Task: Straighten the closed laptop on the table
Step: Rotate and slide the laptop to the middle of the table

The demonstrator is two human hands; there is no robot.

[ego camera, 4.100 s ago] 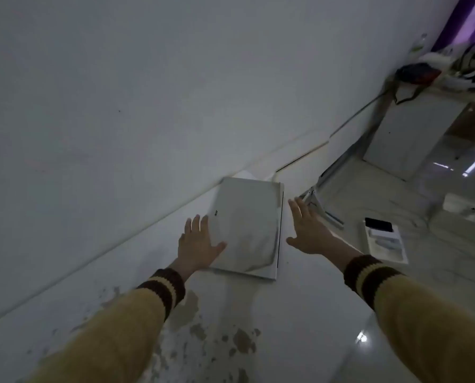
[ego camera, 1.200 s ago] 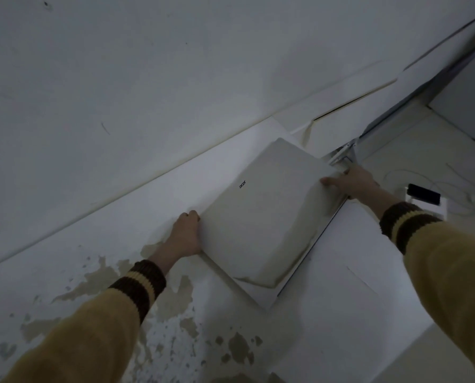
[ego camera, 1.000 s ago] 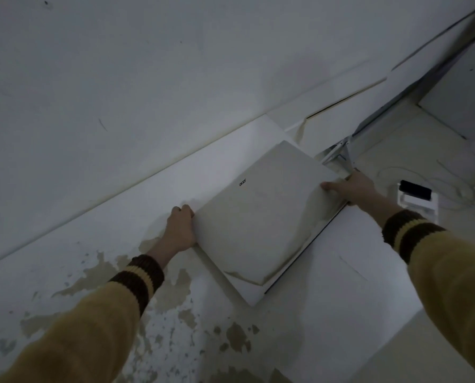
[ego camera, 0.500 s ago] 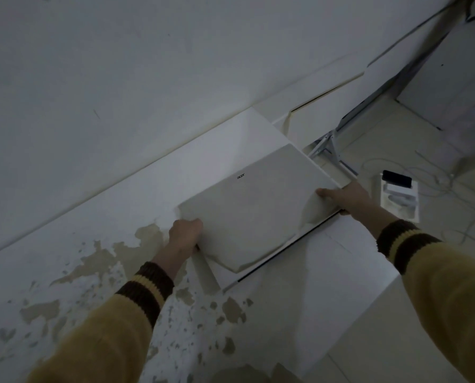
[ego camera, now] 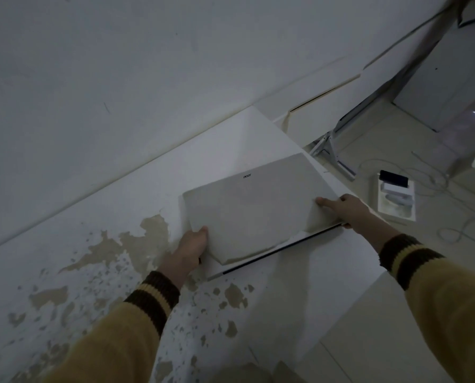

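Laptop (ego camera: 254,208): closed, pale lid up; flat on bench (ego camera: 299,294), near its right end
Left hand (ego camera: 190,244): gripping laptop's near-left corner
Right hand (ego camera: 344,210): gripping laptop's right edge, thumb on lid
Bench: white, finish peeled in brown patches at left
Sleeves: yellow, dark striped cuffs

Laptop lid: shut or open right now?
Shut. The laptop lies flat on the table, lid down with its logo facing up; left hand and right hand grip opposite edges.
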